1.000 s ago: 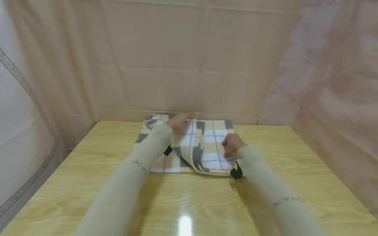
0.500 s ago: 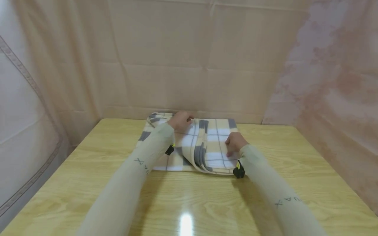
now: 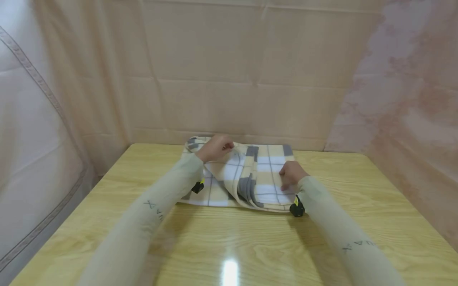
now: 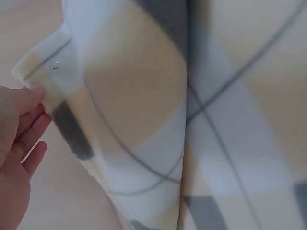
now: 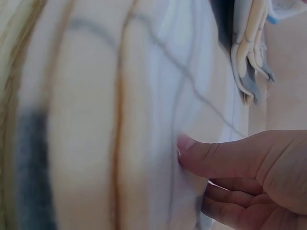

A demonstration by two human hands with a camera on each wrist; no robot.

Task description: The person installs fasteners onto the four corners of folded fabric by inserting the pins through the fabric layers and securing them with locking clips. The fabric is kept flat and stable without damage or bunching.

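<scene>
Both hands are working the fold: your left hand (image 3: 214,146) is pinching a corner of the blanket (image 3: 266,186) lying at the tabletop's (image 3: 229,238) far edge, while your right hand (image 3: 291,174) is pressing fingers together on top, so next lay that flap across squarely.

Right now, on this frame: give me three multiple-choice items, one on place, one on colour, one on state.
1. Where does the blanket lie?
A. at the far edge of the table, by the wall
B. on the floor
C. at the table's near edge

2. Which colours does the blanket show?
A. red and black
B. cream, white and grey
C. plain green

3. What is the left hand doing?
A. hanging idle
B. lying flat on bare wood
C. pinching a blanket corner

Key: 1 A, the head view shows it against the backdrop; 2 B, all views show that check; 3 C, the left wrist view shows fingers on the corner, while the right hand presses the fold.
</scene>
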